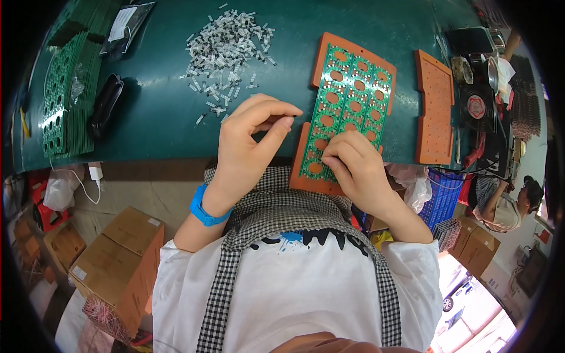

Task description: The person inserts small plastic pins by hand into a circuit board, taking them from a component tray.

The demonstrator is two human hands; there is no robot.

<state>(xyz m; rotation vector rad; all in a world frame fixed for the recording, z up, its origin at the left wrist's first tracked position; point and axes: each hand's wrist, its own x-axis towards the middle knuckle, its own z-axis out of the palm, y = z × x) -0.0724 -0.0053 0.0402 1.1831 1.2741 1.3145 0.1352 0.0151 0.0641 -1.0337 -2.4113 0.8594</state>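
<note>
My left hand (pixel 253 138), with a blue wristband (pixel 206 206), hovers just left of a green circuit board panel (pixel 344 97). Its thumb and forefinger come together at the tips, where a tiny dark speck shows; what they hold is too small to name. The panel has rows of round cut-outs and lies on an orange-brown fixture plate (pixel 323 50), tilted toward the table's near edge. My right hand (pixel 359 167) rests over the lower part of the panel, fingertips pinched together at its surface. Anything between those fingers is hidden.
A heap of small black parts with pale strips (pixel 226 50) lies left of the panel. Stacked green boards (pixel 67 97), a black pouch (pixel 107 106) and a dark bag (pixel 126 26) are far left. Another orange-brown plate (pixel 435 112) lies right. Cardboard boxes (pixel 118 253) stand below; a person (pixel 509 206) is at right.
</note>
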